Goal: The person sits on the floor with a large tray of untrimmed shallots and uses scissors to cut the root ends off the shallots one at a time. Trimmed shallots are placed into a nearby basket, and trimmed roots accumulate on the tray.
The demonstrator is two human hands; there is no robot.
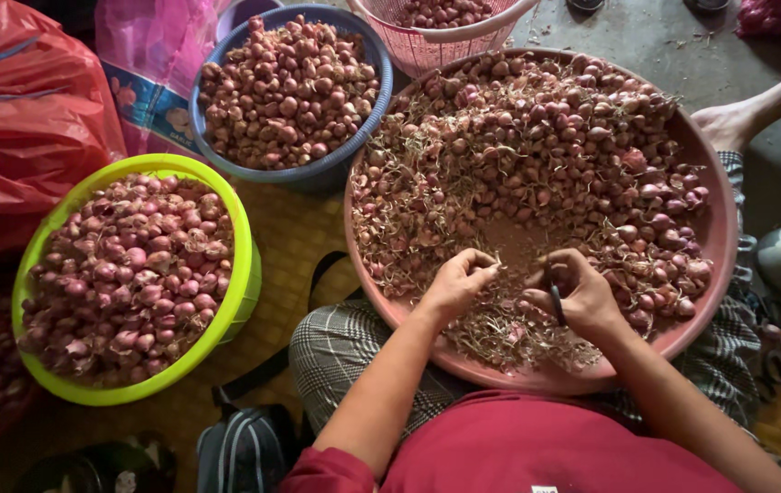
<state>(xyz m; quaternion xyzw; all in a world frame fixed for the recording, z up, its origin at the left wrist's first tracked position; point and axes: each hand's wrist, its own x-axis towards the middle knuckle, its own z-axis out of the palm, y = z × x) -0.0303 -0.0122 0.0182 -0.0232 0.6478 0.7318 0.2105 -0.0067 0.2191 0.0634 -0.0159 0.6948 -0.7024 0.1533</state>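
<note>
Pinching one small reddish-purple shallot (491,267) over the bare middle of the wide pink plastic basin (723,228), the left hand (454,285) had its fingers closed on it, while the right hand (577,294) gripped a dark-handled small blade (557,303). Untrimmed, rooty shallots were heaped in the basin; cleaner ones filled the lime-green tub (243,265) and blue tub (381,82), so much appeared done, much left
</note>
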